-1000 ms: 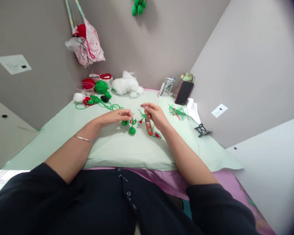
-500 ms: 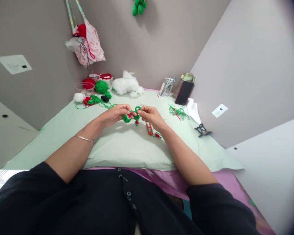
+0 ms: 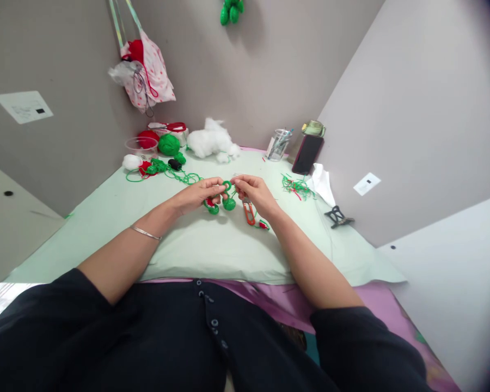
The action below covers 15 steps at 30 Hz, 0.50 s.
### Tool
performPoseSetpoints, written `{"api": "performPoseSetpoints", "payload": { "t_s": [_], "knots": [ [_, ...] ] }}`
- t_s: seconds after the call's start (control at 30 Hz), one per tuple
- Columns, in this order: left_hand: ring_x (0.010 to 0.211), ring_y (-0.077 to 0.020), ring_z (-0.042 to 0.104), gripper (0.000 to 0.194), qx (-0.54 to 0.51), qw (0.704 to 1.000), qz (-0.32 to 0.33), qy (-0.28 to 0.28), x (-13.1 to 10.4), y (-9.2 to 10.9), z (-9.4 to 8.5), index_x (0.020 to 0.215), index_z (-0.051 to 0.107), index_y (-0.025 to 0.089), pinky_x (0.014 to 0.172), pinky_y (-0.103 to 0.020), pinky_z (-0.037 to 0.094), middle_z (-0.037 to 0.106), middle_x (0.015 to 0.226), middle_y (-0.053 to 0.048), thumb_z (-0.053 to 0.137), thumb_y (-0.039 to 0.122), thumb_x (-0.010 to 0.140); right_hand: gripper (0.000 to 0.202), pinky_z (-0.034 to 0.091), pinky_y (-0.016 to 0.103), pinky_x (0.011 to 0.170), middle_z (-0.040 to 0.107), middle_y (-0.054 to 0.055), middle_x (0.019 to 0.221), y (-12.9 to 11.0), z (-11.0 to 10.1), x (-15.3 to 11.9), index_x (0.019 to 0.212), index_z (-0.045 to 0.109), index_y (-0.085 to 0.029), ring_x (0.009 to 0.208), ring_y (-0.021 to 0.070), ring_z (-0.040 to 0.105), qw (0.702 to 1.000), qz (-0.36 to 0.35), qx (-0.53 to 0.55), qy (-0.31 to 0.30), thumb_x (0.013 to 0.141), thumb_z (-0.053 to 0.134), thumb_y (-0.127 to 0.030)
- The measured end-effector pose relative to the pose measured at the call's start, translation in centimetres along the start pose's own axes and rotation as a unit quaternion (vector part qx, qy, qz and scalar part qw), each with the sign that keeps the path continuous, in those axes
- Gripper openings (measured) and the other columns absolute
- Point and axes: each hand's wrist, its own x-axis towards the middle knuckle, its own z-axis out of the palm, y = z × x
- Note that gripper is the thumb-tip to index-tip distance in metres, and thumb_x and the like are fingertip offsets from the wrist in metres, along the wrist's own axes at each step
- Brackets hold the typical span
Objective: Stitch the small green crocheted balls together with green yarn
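Observation:
In front of me, my left hand (image 3: 199, 195) pinches a green crocheted ring (image 3: 227, 185) between thumb and fingers. Below the ring hang a round green crocheted ball (image 3: 229, 204) and a green piece with red and white on it (image 3: 211, 207), both above the tabletop. My right hand (image 3: 256, 193) is closed in a pinch just right of the ring; what its fingertips hold is too small to make out. Orange-handled thread snips (image 3: 249, 213) lie below the right hand, beside a small red and green crocheted piece (image 3: 263, 225).
Green yarn (image 3: 169, 145), a black thread spool (image 3: 174, 164) and red scissors (image 3: 175, 127) sit back left. White stuffing (image 3: 212, 139) lies at the wall. Towards the right are a cup of tools (image 3: 278, 145), a phone (image 3: 307, 154), yarn scraps (image 3: 297, 187) and a black hair clip (image 3: 338, 217).
My left hand has shifted slightly right and down, and the green pieces now hang lower with the ball in view. My right fingertips have come off the ring, a little to its right.

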Motion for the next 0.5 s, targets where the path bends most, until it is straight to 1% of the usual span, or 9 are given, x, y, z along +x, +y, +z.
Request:
{"api": "performPoseSetpoints", "payload": {
  "t_s": [0.1, 0.17, 0.2, 0.27, 0.37, 0.43, 0.5],
  "knots": [
    [0.059, -0.0073, 0.046, 0.036, -0.045, 0.998, 0.014, 0.032, 0.01, 0.22, 0.07, 0.084, 0.056, 0.017, 0.056, -0.023, 0.036, 0.062, 0.08, -0.001, 0.077, 0.046, 0.08, 0.048, 0.034, 0.025, 0.058, 0.049, -0.002, 0.066, -0.41, 0.04, -0.33, 0.084, 0.067, -0.015, 0.061, 0.0104, 0.043, 0.997, 0.003, -0.053, -0.06, 0.087, 0.058, -0.062],
    [0.058, -0.0072, 0.046, 0.034, -0.063, 0.997, 0.023, 0.047, 0.03, 0.33, 0.04, 0.084, 0.055, 0.017, 0.056, -0.023, 0.037, 0.062, 0.077, 0.0, 0.077, 0.042, 0.078, 0.05, 0.032, 0.026, 0.058, 0.048, -0.002, 0.065, -0.72, 0.21, -0.57, 0.082, 0.067, -0.015, 0.062, 0.0109, 0.042, 0.99, -0.001, -0.098, -0.098, 0.088, 0.057, -0.064],
    [0.058, -0.0074, 0.047, 0.032, -0.069, 0.996, 0.025, 0.053, 0.05, 0.37, 0.03, 0.085, 0.056, 0.017, 0.057, -0.023, 0.037, 0.061, 0.075, 0.001, 0.077, 0.039, 0.078, 0.049, 0.031, 0.026, 0.058, 0.048, -0.002, 0.065, -0.81, 0.32, -0.64, 0.081, 0.066, -0.016, 0.062, 0.011, 0.042, 0.988, -0.003, -0.116, -0.105, 0.087, 0.059, -0.063],
    [0.058, -0.0081, 0.048, 0.027, -0.075, 0.995, 0.026, 0.067, 0.09, 0.41, 0.02, 0.087, 0.057, 0.017, 0.058, -0.023, 0.038, 0.06, 0.071, 0.002, 0.076, 0.034, 0.076, 0.043, 0.03, 0.027, 0.058, 0.049, -0.002, 0.066, -0.76, 0.53, -0.66, 0.079, 0.065, -0.016, 0.062, 0.011, 0.041, 0.985, -0.011, -0.145, -0.091, 0.084, 0.064, -0.058],
    [0.059, -0.0086, 0.05, 0.023, -0.075, 0.993, 0.026, 0.087, 0.11, 0.46, -0.01, 0.088, 0.06, 0.016, 0.059, -0.024, 0.04, 0.063, 0.073, 0.0, 0.074, 0.029, 0.074, 0.032, 0.032, 0.027, 0.061, 0.052, -0.002, 0.07, -0.32, 0.75, -0.48, 0.081, 0.066, -0.017, 0.064, 0.0117, 0.042, 0.979, -0.035, -0.198, -0.021, 0.083, 0.068, -0.048],
    [0.06, -0.009, 0.051, 0.024, -0.076, 0.993, 0.021, 0.088, 0.04, 0.52, -0.06, 0.087, 0.062, 0.016, 0.06, -0.024, 0.041, 0.064, 0.075, -0.001, 0.075, 0.028, 0.072, 0.026, 0.035, 0.028, 0.064, 0.054, -0.001, 0.075, -0.03, 0.82, -0.35, 0.084, 0.068, -0.017, 0.067, 0.0124, 0.045, 0.97, -0.06, -0.236, 0.014, 0.082, 0.069, -0.043],
    [0.063, -0.0098, 0.053, 0.028, -0.074, 0.994, 0.017, 0.077, -0.06, 0.58, -0.11, 0.089, 0.063, 0.016, 0.062, -0.025, 0.043, 0.063, 0.075, 0.0, 0.078, 0.03, 0.07, 0.023, 0.037, 0.029, 0.067, 0.055, 0.0, 0.079, 0.13, 0.86, -0.29, 0.086, 0.07, -0.017, 0.069, 0.0129, 0.048, 0.963, -0.081, -0.256, 0.028, 0.084, 0.068, -0.04]
  ]
}}
